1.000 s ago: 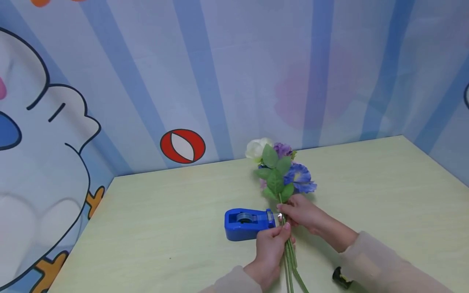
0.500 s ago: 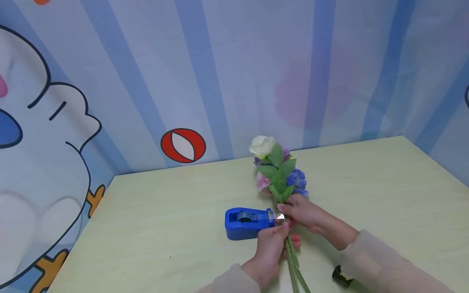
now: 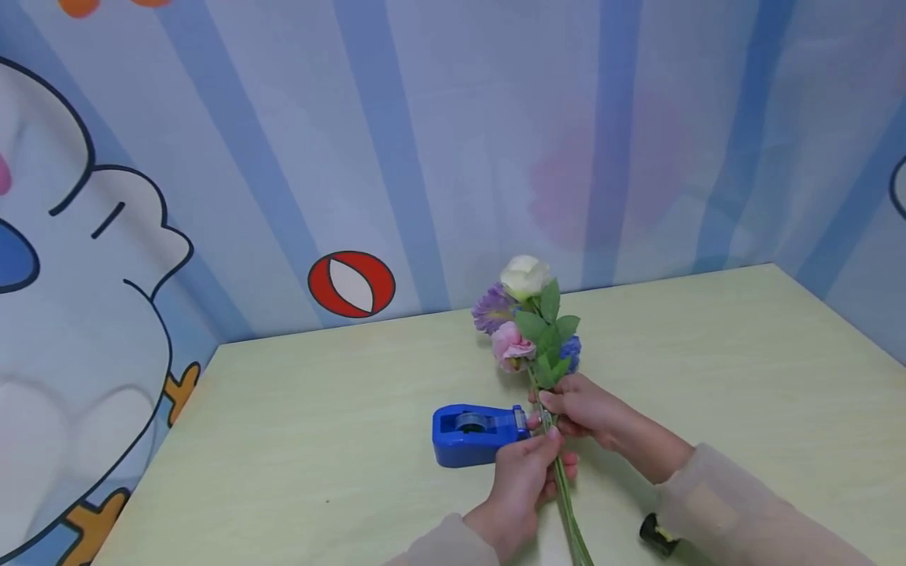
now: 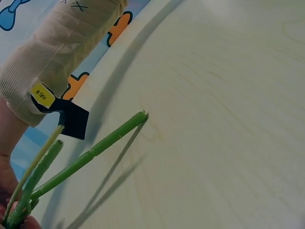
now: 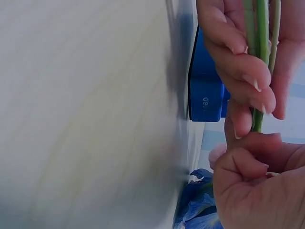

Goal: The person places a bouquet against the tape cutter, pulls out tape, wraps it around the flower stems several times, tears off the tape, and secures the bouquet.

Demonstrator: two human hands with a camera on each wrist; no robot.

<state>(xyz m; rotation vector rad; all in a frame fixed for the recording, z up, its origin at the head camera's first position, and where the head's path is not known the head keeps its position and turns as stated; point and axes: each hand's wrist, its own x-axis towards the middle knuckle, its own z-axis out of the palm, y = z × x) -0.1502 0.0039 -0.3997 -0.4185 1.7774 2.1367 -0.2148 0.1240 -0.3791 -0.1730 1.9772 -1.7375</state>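
A bouquet of artificial flowers, with white, purple, pink and blue blooms and green leaves, lies between both hands, blooms pointing away. My right hand pinches the stems just below the leaves. Lower down, my left hand holds the green stems between thumb and fingers. A shiny bit of clear tape shows on the stems between the hands. Left of them stands a blue tape dispenser, its cutter end facing the stems. In the left wrist view, cut stem ends stick out past the hand.
The pale wooden table extends on both sides of the hands. A printed cartoon backdrop rises behind it. Near the right sleeve is a small black object with a yellow mark.
The bouquet has turned in my hands: the white bloom moved right, purple and pink blooms came round on the left, and the blue one slipped behind the leaves. The dispenser stayed put.
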